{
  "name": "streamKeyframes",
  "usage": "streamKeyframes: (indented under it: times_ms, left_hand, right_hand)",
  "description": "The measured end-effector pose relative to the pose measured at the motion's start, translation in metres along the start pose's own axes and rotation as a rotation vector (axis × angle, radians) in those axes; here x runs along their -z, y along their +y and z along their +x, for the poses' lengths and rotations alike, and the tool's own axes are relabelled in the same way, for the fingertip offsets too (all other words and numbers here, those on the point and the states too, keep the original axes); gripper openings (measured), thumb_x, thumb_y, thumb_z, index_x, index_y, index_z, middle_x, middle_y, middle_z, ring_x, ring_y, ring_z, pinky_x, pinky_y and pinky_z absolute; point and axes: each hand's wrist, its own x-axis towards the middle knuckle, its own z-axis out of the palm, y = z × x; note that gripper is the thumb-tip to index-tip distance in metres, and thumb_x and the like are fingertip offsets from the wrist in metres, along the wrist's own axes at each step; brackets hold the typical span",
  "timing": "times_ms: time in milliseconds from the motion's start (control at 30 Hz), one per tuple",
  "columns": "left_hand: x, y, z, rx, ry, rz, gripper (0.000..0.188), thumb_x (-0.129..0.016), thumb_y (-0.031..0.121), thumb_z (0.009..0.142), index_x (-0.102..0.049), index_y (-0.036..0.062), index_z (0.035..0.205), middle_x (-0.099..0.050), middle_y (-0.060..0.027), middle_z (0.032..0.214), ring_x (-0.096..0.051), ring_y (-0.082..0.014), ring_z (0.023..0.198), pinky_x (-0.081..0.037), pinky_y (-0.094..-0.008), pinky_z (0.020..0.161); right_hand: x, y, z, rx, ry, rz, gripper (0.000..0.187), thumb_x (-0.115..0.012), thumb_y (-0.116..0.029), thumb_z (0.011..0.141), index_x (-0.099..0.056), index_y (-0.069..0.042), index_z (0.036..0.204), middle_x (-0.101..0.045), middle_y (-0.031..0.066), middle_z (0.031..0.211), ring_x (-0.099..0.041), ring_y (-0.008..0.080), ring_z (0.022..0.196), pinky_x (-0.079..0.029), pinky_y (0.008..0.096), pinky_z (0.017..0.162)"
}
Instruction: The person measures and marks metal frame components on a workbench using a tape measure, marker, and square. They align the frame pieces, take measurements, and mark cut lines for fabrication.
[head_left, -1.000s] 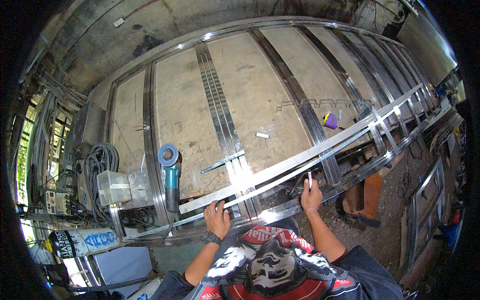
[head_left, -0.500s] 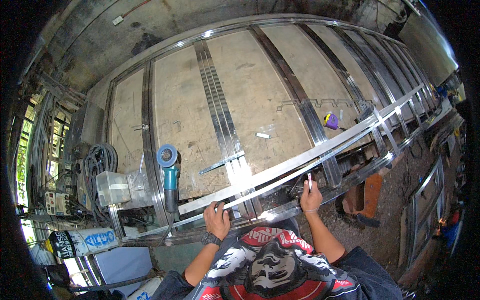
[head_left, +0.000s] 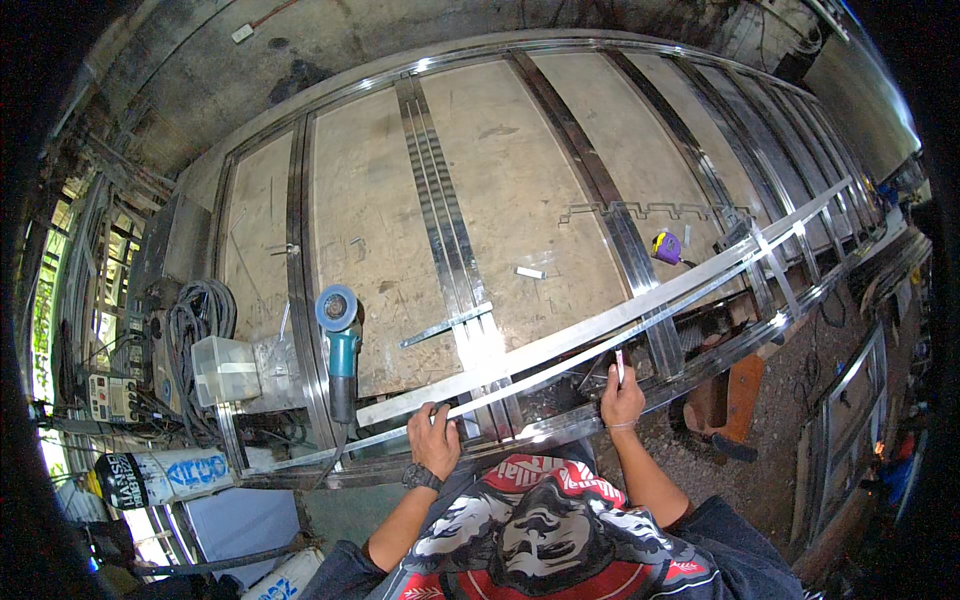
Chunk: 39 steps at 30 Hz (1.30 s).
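My left hand (head_left: 434, 442) is closed over a narrow bright metal strip (head_left: 560, 374) near the bench's front edge. A wider flat metal bar (head_left: 600, 318) lies just beyond the strip, slanting off to the far right. My right hand (head_left: 623, 403) holds a slim white-and-reddish marker-like stick (head_left: 619, 366) upright between thumb and fingers, just on the near side of the strip. Its tip appears apart from the metal. On the bench, left of centre, rests a teal angle grinder (head_left: 342, 362) with its disc facing up.
Metal crossbars (head_left: 570, 130) span the bench's tan boards. A purple-and-yellow tape measure (head_left: 666, 247), a small whitish block (head_left: 530, 272) and a short metal strip (head_left: 447, 325) lie on it. At left are a clear plastic bin (head_left: 224, 371), coiled cables (head_left: 203, 310) and a gas cylinder (head_left: 165, 478).
The picture has shifted slightly. Both hands keep nearly the same place and grip, and the metal strip shows no clear movement.
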Motion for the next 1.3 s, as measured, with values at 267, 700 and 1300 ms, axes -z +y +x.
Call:
streamKeyframes:
  times_ms: [267,700,1300]
  left_hand:
    - [-0.001,-0.0016,-0.0008,0.03,-0.025,-0.009,0.037,-0.067,0.013,0.092,-0.067,0.0046,0.127,-0.056,-0.0223,0.133,-0.052,-0.0435,0.123,-0.04,-0.0546,0.108]
    - [-0.0002,-0.0007,-0.0007,0.017,-0.013,0.009,0.038,-0.068,0.013,0.091,-0.067,0.0049,0.128,-0.056,-0.0223,0.134,-0.053,-0.0436,0.122,-0.04,-0.0543,0.107]
    - [-0.0011,-0.001,0.0005,0.023,-0.013,0.033,0.039,-0.071,0.011,0.088,-0.068,0.0055,0.126,-0.057,-0.0204,0.132,-0.055,-0.0411,0.121,-0.041,-0.0527,0.107]
  right_hand:
    - [-0.0009,0.0014,0.0001,-0.007,-0.016,-0.007,0.026,-0.056,-0.032,0.107,-0.066,-0.008,0.107,-0.07,0.0235,0.085,-0.066,0.0491,0.077,-0.05,0.0568,0.067]
    - [-0.0022,0.0016,0.0004,-0.006,-0.004,-0.003,0.027,-0.056,-0.034,0.107,-0.066,-0.009,0.107,-0.07,0.0236,0.084,-0.066,0.0495,0.076,-0.05,0.0572,0.067]
    - [-0.0006,-0.0002,0.0,-0.021,-0.031,-0.016,0.028,-0.055,-0.035,0.107,-0.065,-0.009,0.107,-0.069,0.0228,0.084,-0.066,0.0484,0.077,-0.049,0.0567,0.068]
